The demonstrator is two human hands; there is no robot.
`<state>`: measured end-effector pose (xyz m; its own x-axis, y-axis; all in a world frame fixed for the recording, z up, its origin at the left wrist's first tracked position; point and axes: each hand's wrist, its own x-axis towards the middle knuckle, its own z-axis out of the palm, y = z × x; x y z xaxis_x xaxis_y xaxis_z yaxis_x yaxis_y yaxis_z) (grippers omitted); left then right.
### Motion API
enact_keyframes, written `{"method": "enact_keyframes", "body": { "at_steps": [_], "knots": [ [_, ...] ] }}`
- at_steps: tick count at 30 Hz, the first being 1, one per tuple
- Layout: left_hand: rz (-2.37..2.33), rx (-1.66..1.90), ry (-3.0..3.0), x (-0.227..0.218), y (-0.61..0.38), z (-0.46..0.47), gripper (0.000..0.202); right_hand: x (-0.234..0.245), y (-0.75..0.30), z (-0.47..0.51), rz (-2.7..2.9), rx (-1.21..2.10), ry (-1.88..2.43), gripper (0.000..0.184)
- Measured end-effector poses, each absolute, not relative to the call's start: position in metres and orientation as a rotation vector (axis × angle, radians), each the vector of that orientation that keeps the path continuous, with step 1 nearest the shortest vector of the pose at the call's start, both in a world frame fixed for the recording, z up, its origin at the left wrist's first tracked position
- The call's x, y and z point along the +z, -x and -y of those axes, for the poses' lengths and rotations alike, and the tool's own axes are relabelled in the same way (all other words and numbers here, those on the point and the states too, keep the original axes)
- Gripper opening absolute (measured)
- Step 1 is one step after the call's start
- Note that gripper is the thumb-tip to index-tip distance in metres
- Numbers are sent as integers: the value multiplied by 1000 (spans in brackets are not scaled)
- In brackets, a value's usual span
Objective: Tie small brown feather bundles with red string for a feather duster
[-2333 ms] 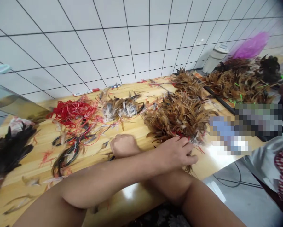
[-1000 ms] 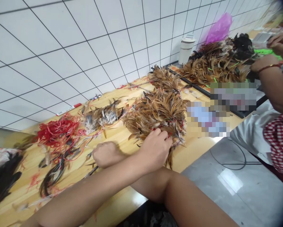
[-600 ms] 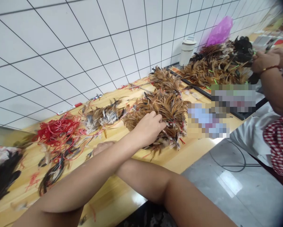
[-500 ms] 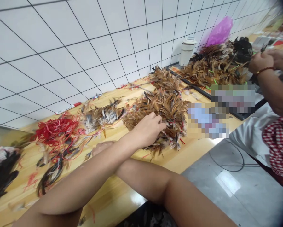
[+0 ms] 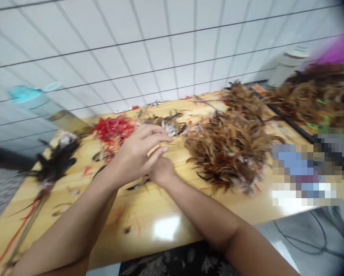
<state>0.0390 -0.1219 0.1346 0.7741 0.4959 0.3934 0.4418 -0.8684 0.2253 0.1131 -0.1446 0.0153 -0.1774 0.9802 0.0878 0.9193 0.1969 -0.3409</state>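
My left hand (image 5: 137,151) is over the middle of the table, its fingers stretched out and apart with nothing between them. Just behind and below it is my right hand (image 5: 162,170), its fingers mostly hidden by the left one. To the right of both hands lies a large pile of brown feather bundles (image 5: 229,145). Beyond my fingers sits a smaller clump of brown and white feathers (image 5: 170,124). A tangle of red string (image 5: 114,128) lies to the left of that clump.
At the left, a black feather bundle on a stick (image 5: 57,159) lies near a turquoise-lidded bottle (image 5: 45,101). A pale lidded container (image 5: 288,65) stands by the tiled wall. More brown feathers (image 5: 312,96) lie at the right past a black frame edge (image 5: 294,124).
My left hand has come off the brown feather pile and moved left, its fingers now extended. My right hand sits close beside it. The view has swung left, bringing the bottle and stick in.
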Motion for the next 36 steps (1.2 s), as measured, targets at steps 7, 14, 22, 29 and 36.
{"method": "enact_keyframes", "body": {
  "at_steps": [7, 14, 22, 29, 36],
  "knots": [
    [-1324, 605, -2639, 104, 104, 103, 17, -8, -102, 130, 2321, 145, 1873, 38],
    [-1324, 349, -2403, 60, 176, 117, 15, 0, -98, 127, 2302, 56, 2045, 42],
    [-1045, 621, -2265, 31, 175, 134, 18, -4, -100, 122, 2207, -6, 2117, 41],
    [-959, 601, -2516, 14, 137, 145, 24, -9, -105, 125, 2199, -55, 2084, 43],
    [-994, 498, -2672, -3, 116, 137, 20, -7, -100, 124, 2211, -76, 2096, 42]
  ]
}}
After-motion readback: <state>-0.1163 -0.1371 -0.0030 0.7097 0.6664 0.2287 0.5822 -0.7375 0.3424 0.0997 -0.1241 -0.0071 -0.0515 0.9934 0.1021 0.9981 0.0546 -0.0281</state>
